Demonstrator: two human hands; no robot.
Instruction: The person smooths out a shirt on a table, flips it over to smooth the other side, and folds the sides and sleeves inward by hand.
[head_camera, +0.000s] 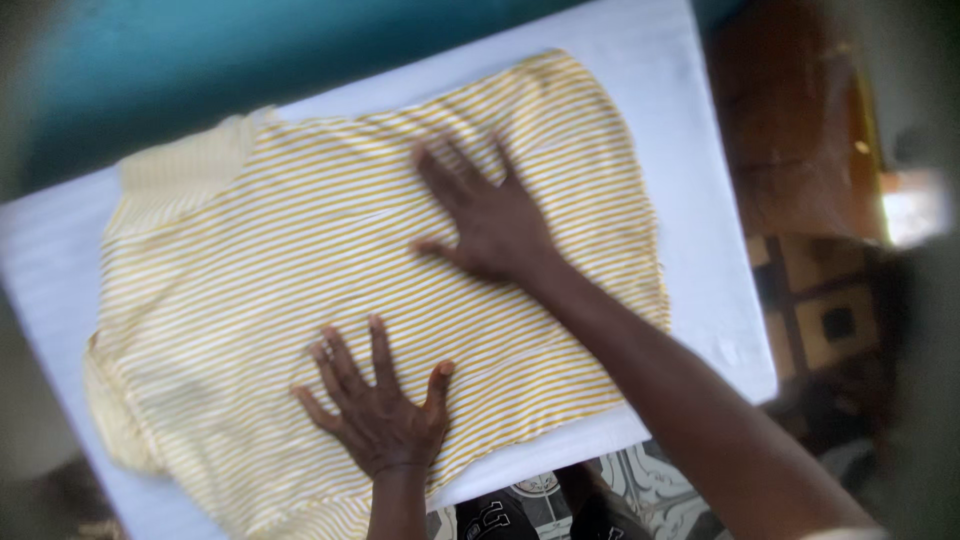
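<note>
Yellow-and-white striped shirt (330, 300) lies flat on white padded table (700, 200). Left hand (380, 410) and right hand (490, 215) both spread, palms pressing the soft knit. Judgement: smoothing works best with even outward strokes toward hems. Fabric thin; light creases visible.

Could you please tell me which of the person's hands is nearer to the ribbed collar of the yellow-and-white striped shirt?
Left. The left hand lies flat on the yellow-and-white striped shirt below the ribbed collar; the right hand presses flat further along, towards the shirt's other end.
</note>
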